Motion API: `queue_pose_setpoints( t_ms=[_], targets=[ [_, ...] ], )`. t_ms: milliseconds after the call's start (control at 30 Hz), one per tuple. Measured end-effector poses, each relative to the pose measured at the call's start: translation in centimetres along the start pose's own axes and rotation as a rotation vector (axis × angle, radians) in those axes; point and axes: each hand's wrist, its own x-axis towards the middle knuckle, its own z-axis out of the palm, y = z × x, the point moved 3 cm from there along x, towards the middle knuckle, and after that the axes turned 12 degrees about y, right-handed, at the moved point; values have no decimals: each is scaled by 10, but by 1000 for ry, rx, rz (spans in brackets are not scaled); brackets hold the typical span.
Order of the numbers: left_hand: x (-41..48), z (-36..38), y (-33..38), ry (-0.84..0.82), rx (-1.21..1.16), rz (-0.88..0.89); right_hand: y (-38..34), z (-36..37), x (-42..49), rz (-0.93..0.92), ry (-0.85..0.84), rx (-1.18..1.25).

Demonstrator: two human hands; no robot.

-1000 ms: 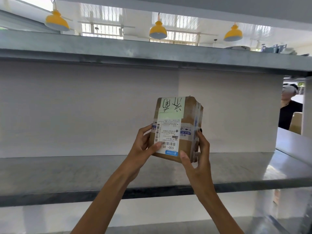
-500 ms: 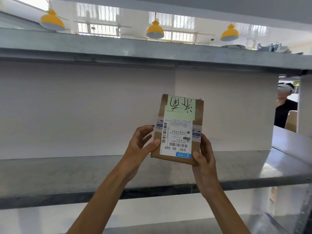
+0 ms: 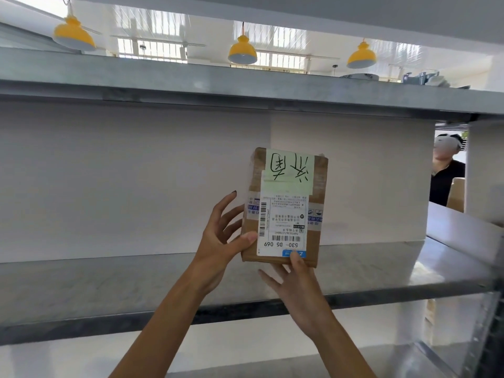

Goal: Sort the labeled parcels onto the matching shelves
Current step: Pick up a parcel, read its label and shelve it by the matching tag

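Upright parcel (image 3: 283,205): left hand (image 3: 218,244) pinches edge, right hand (image 3: 296,287) splayed beneath.

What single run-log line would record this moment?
parcel upright at shelf | left hand holds its edge | right hand open, thumb on bottom edge

i'm getting bright daylight through the barred windows (image 3: 152,50) up top, a bit blown out; soft glare on the steel shelf (image 3: 409,268) at right, wide-angle bowing at the edges, print on the parcel (image 3: 283,208) sharp.

head cam — faces forward, level | close to shelf (image 3: 109,282) front
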Motion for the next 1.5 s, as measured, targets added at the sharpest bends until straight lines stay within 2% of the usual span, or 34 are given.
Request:
queue_pose_setpoints(
  t_ms=[133,367,500,633,933,1267,1500],
  targets=[
    [-7,4,-7,19,54,16,-6,7,-1,6,-43,140],
    [-5,4,8,34,203,68,-17,-1,-3,-1,-46,131],
    [3,-2,32,105,102,155,-20,0,-2,25,-49,59],
    [8,-13,41,161,73,162,-27,2,4,21,-38,21],
    [4,-28,21,311,86,99,-53,11,30,-191,194,-178],
    [-3,-26,-9,341,181,-40,-85,20,37,-568,226,-627],
    [1,-21,-2,267,241,-30,-87,13,37,-515,187,-607]
  ],
)
